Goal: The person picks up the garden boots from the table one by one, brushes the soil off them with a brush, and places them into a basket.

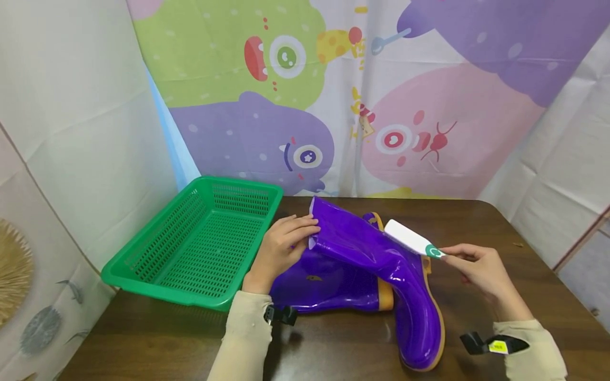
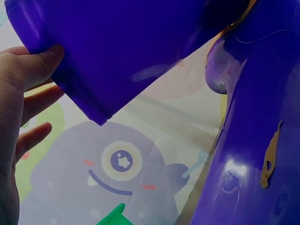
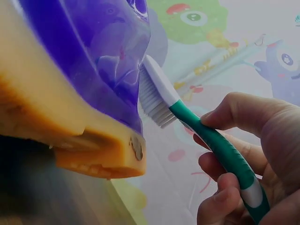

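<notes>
A glossy purple rain boot [image 1: 350, 233] with an orange-yellow sole is held tilted, its toe toward the table's near side. My left hand [image 1: 286, 243] pinches its shaft at the top rim, with the thumb on the outer side in the left wrist view. My right hand [image 1: 483, 270] grips the green handle of a scrub brush [image 1: 410, 238]. In the right wrist view, the brush's white bristles [image 3: 154, 105] meet the back of the boot above the heel [image 3: 108, 157]. A second purple rain boot [image 1: 329, 283] lies on its side beneath the first, partly covered by it.
A green plastic basket [image 1: 233, 299] with slotted walls stands on the left of the brown wooden table [image 1: 348, 344]. Behind the table hangs a curtain [image 1: 343, 116] printed with cartoon monsters. White cloth [image 1: 81, 95] hangs along the left side.
</notes>
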